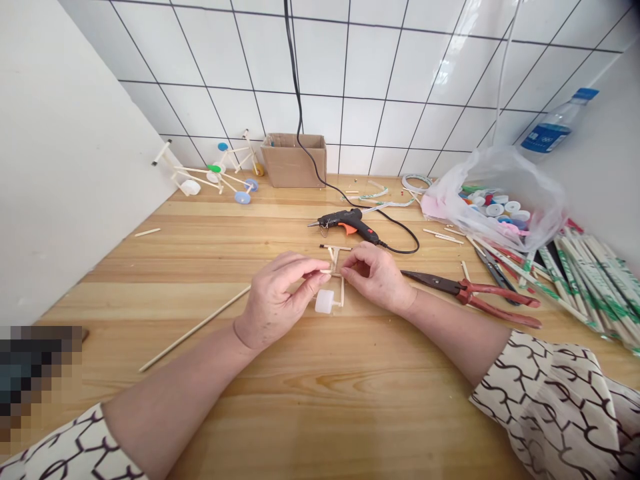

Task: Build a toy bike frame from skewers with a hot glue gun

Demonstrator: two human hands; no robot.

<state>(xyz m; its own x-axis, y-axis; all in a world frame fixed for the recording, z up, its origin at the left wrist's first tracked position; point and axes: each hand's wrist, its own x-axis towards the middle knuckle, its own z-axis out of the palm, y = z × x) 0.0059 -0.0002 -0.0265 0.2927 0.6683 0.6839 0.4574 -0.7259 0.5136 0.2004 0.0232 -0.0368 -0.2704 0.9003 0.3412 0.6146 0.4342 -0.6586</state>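
Observation:
My left hand (pixel 283 300) pinches a short piece of wooden stick at the middle of the table. Opposite it, my right hand (pixel 375 275) has thumb and finger closed at the side of a small stick frame (pixel 343 291); the exact grip is partly hidden. A white bottle cap (pixel 325 301) sits at the near end of this frame, and a dark-tipped crossbar lies at its far end. Just behind my hands lies a black glue gun (pixel 345 222) with an orange trigger. Red-handled pliers (pixel 470 291) rest beside my right wrist.
Finished-looking stick models with cap wheels (pixel 215 175) stand at the back left, near a cardboard box (pixel 295 163). A long stick (pixel 195 329) lies left. On the right are a plastic bag (pixel 537 183) of bottle caps, a water bottle (pixel 553 130) and wrapped chopsticks (pixel 595 280).

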